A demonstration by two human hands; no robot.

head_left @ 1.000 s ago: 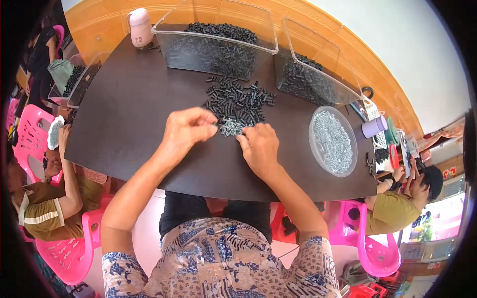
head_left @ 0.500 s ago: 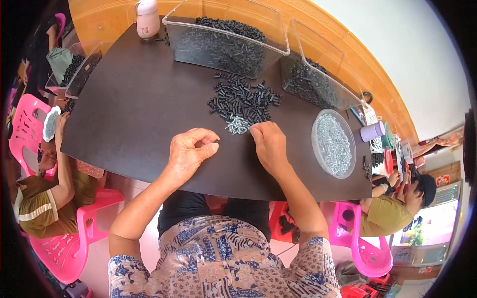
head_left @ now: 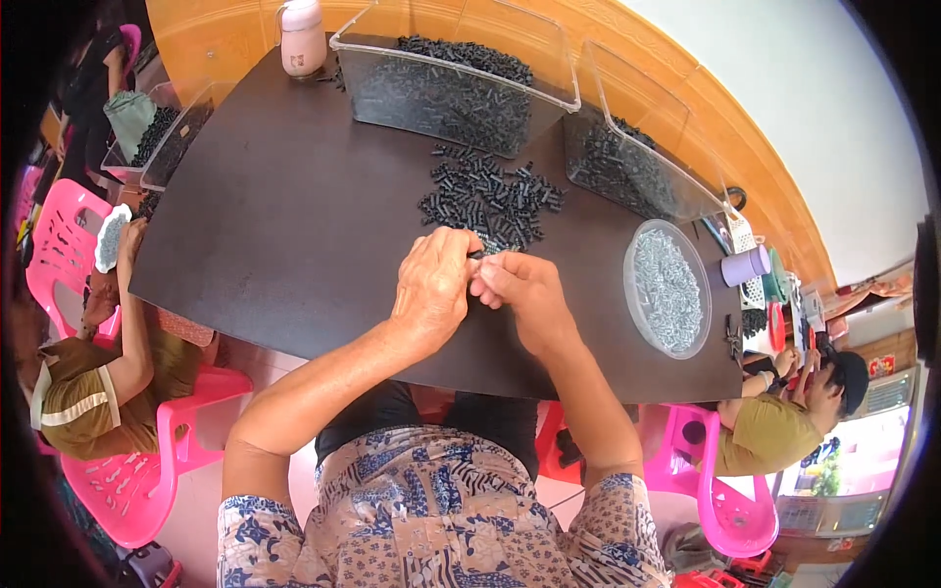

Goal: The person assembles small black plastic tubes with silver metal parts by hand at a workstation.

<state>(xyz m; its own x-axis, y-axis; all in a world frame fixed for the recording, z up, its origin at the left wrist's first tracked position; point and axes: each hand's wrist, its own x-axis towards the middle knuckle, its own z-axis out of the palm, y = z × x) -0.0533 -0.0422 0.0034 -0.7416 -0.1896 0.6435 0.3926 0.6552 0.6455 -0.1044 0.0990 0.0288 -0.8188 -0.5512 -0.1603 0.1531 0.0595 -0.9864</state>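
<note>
My left hand (head_left: pixel 434 284) is closed, pinching a small black cylindrical piece (head_left: pixel 476 255) between thumb and fingertips. Right beside it my right hand (head_left: pixel 527 296) is pinched too, its fingertips meeting the left ones at that piece; whatever they hold is too small to make out. Just beyond both hands lies a loose pile of short black ribbed pieces (head_left: pixel 485 196) on the dark brown table (head_left: pixel 265 196). A small heap of tiny silvery parts (head_left: pixel 488 241) sits at the pile's near edge, mostly hidden by my hands.
Two clear plastic bins of black pieces, a large one (head_left: pixel 377 103) and another (head_left: pixel 676 186), stand along the far side. At right are a round clear dish (head_left: pixel 630 284) of silvery parts and a purple cup (head_left: pixel 747 266). A pink bottle (head_left: pixel 301 39) stands far left. Other people sit either side.
My left hand has moved right and slightly up, bringing its black piece to my right hand. My right hand has drawn back slightly from the silvery heap. The view has shifted slightly.
</note>
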